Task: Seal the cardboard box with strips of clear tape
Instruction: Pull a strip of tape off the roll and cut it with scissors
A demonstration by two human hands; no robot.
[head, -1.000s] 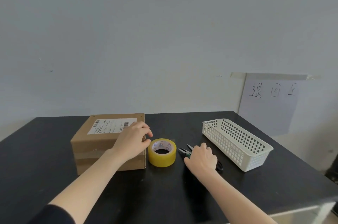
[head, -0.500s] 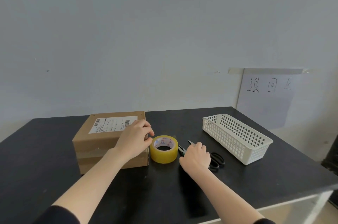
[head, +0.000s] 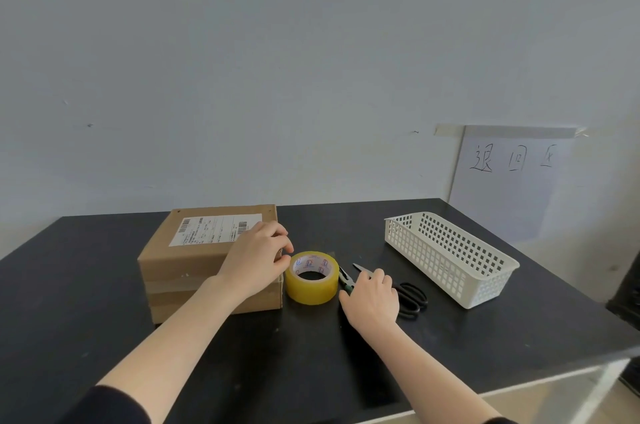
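The cardboard box (head: 207, 261) sits closed on the left part of the dark desk (head: 104, 337), its white shipping label (head: 214, 229) facing up. Just to its right, touching or nearly touching its right side, the roll of clear tape (head: 311, 278) lies flat with its core opening upward.

The left hand (head: 256, 259) rests on the box's near right corner, fingers curled, the thumb and forefinger reaching toward the rim of the roll; whether that grip is pinching a tape end cannot be told. Compared with a second ago it has hardly shifted, staying at the same corner.

The right hand (head: 372, 299) lies palm down on the desk over the middle of the scissors (head: 408, 297), its grip loose and partly spread, holding nothing that can be seen. A second ago this hand covered the handles; it has since slid left toward the roll, so the black handle loops now show to its right and the blade tips poke out beyond the fingers.

The white slotted basket (head: 450, 257) stands well to the right, unmoved, and a paper sheet (head: 509, 181) with handwriting hangs taped on the wall behind it.
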